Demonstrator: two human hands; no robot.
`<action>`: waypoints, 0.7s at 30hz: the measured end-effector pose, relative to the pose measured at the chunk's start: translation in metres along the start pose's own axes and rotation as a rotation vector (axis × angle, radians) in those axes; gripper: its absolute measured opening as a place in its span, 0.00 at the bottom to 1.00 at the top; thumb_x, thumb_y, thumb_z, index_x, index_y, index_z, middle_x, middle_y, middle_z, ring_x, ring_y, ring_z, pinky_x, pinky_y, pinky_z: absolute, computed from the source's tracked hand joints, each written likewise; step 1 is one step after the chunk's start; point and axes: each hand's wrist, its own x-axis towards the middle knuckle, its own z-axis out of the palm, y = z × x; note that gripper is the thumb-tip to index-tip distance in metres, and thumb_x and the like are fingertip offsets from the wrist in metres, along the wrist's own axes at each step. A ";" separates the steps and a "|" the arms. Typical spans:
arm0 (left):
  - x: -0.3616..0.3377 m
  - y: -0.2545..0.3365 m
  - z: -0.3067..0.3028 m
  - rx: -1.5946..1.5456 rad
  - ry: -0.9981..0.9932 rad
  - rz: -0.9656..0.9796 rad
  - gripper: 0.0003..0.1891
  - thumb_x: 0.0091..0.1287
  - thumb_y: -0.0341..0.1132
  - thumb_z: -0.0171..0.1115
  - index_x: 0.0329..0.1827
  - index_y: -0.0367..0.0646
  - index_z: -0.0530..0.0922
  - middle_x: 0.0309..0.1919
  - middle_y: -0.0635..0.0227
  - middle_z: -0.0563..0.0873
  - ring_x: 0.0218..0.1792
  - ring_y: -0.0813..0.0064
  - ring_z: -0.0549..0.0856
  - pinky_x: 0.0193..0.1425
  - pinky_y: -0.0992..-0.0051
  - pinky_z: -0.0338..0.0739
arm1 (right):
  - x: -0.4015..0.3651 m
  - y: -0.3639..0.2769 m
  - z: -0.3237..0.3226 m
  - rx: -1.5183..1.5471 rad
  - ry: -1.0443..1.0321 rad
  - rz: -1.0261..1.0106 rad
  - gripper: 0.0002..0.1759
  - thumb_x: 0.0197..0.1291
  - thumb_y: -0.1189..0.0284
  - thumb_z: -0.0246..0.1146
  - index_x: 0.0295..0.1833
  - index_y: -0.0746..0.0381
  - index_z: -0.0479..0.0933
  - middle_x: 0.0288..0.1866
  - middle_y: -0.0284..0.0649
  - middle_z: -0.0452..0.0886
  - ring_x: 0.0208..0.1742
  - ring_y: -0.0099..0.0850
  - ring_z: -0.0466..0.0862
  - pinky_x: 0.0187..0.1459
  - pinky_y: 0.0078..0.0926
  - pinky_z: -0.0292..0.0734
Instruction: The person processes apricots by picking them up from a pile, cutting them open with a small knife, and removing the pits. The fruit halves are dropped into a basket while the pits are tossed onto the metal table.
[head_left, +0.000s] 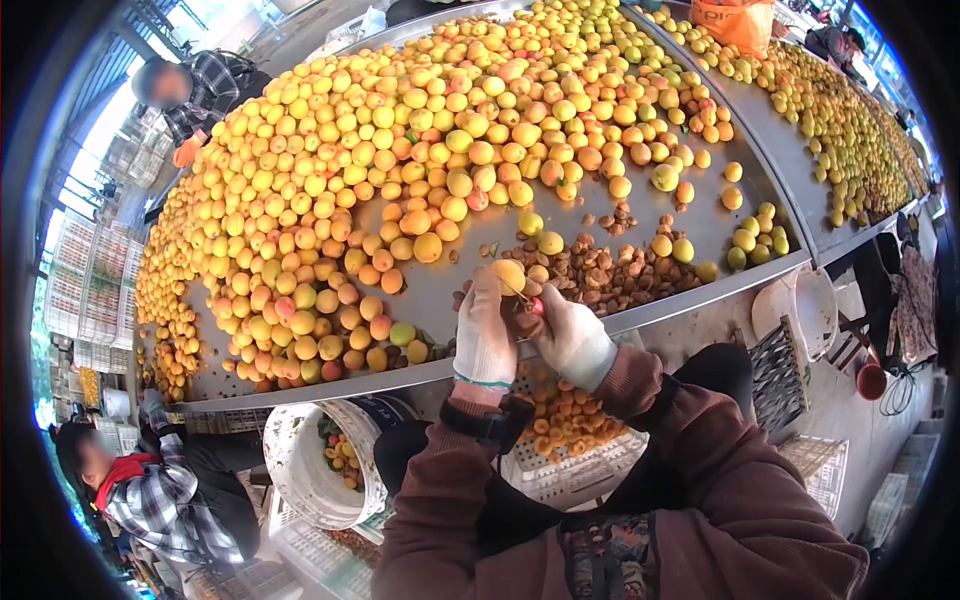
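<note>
My left hand (484, 330), in a white glove, holds a yellow apricot (508, 273) above the front edge of the metal table (440, 290). My right hand (568, 330), also gloved, grips a small knife with a red handle (536, 306) whose blade touches the apricot. Just beyond my hands lies a pile of brown apricot pits (600, 270). A huge heap of yellow and orange apricots (400, 150) covers the table behind it.
Below the table edge a white crate (570, 465) holds cut apricot halves, and a white bucket (310, 465) stands to its left. One person sits at the lower left (160, 500), another works at the far left (195, 90). A second table of apricots (840, 120) runs along the right.
</note>
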 end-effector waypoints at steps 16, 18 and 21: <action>-0.007 0.018 0.016 0.165 -0.056 -0.030 0.18 0.74 0.35 0.59 0.62 0.35 0.72 0.48 0.63 0.84 0.49 0.75 0.83 0.52 0.76 0.79 | 0.001 0.001 -0.012 0.300 -0.051 -0.006 0.18 0.73 0.56 0.54 0.48 0.63 0.71 0.33 0.50 0.81 0.36 0.41 0.83 0.38 0.35 0.77; -0.006 0.018 0.021 0.345 -0.067 0.158 0.18 0.75 0.37 0.58 0.61 0.36 0.72 0.48 0.63 0.84 0.49 0.74 0.83 0.52 0.76 0.79 | 0.003 -0.001 -0.016 0.344 -0.096 -0.011 0.18 0.73 0.57 0.53 0.50 0.63 0.71 0.35 0.54 0.82 0.38 0.50 0.85 0.38 0.38 0.78; -0.009 0.017 0.025 0.425 -0.068 0.261 0.22 0.75 0.45 0.55 0.61 0.34 0.71 0.46 0.61 0.85 0.50 0.73 0.83 0.52 0.75 0.78 | 0.001 -0.013 -0.020 0.468 -0.204 0.047 0.20 0.73 0.57 0.53 0.54 0.63 0.70 0.40 0.59 0.82 0.44 0.58 0.83 0.40 0.42 0.79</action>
